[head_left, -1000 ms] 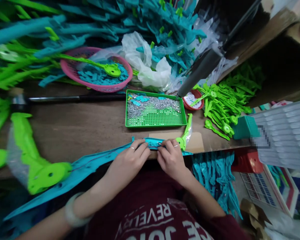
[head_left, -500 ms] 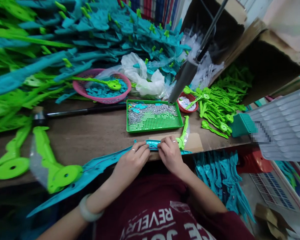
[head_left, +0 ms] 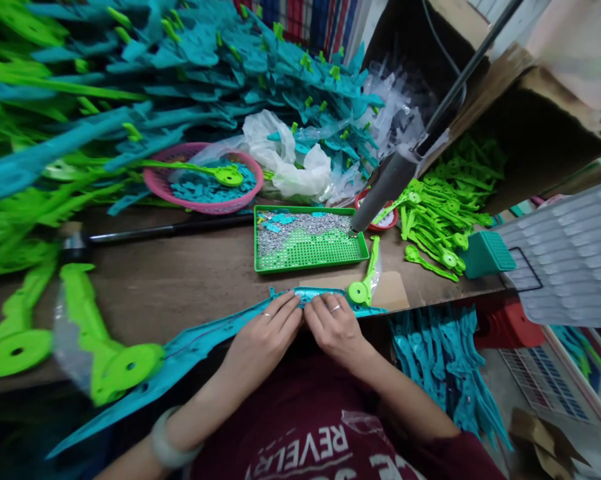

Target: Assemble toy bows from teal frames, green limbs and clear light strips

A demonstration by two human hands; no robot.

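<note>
A long blue plastic toy sword part (head_left: 195,353) lies slantwise along the table's front edge, its pointed end hanging out at the lower left. My left hand (head_left: 265,337) grips its narrow handle section, fingers bent and pressed together. Close beside it, my right hand (head_left: 336,328) has its fingertips on the same section, also closed. Anything small under the fingertips is hidden. Past my right hand, a bright green arm-shaped piece with a round end (head_left: 360,292) rests by the sword part's far end. Another green piece with a disc (head_left: 130,365) lies across the blade.
Behind my hands sits a green perforated tray (head_left: 310,267) with small metal bits, probably screws. A grey powered driver (head_left: 385,190) hangs over its right end. A pink basket (head_left: 215,208), a green heap (head_left: 435,213) and a large blue pile (head_left: 195,73) surround the table.
My right hand has shifted left along the blue sword part, closer to my left hand. The hanging driver has swung right. The whole view has tilted slightly.
</note>
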